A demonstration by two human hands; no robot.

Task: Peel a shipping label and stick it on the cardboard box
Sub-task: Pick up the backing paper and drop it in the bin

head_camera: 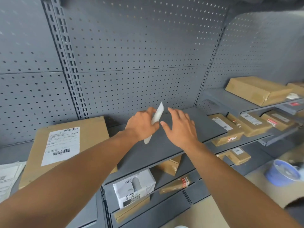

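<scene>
Backing: grey perforated metal wall panels [131, 55] with slotted uprights [69, 71], filling the upper half of the view.

Shelving: grey metal shelf [189, 127] at centre, its top bare around the hands; further grey shelves stepping down to the right and below, each carrying parcels.

Cardboard box [65, 145]: large, brown, flat-topped, resting on the shelf at left, its far edge close to the wall panel. A white shipping label [61, 145] with barcodes at top and bottom and blurred print lies flat on its upper face, already stuck on.

Other stock: brown parcels [253, 89] on the upper right shelf; a row of smaller labelled brown parcels [230, 129] on the next shelf down; a white-wrapped parcel [133, 186] and a long brown one [176, 183] on the lower shelves. Blue tub [279, 173] at far right, blurred. Stack of white printed sheets [8, 175] at the left edge, just beside the box.

Left hand [141, 124]: over the bare shelf, fingers closed on a narrow white sheet [156, 116], seen nearly edge-on, tilted up toward the wall; whether it is a label or backing paper cannot be told.

Right hand [181, 129]: just beside the left, palm down, fingers spread, holding nothing; whether its thumb touches the sheet cannot be told.
</scene>
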